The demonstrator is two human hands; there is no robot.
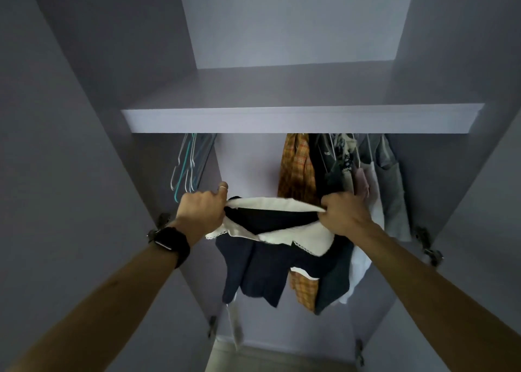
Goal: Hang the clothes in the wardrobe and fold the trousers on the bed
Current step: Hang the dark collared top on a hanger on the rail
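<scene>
A dark navy top with a wide white lace-edged collar (265,267) hangs spread between my two hands inside the open wardrobe. My left hand (201,212) grips the collar's left end, a ring showing on one finger and a black watch on the wrist. My right hand (345,215) grips the collar's right end. The garment's body dangles below my hands. Whether a hanger is inside it cannot be seen.
Several empty wire hangers (187,165) hang at the rail's left end. An orange plaid shirt (297,168) and several dark and grey clothes (389,179) hang on the right. A pale shelf (301,120) runs overhead, and both wardrobe doors stand open at the sides.
</scene>
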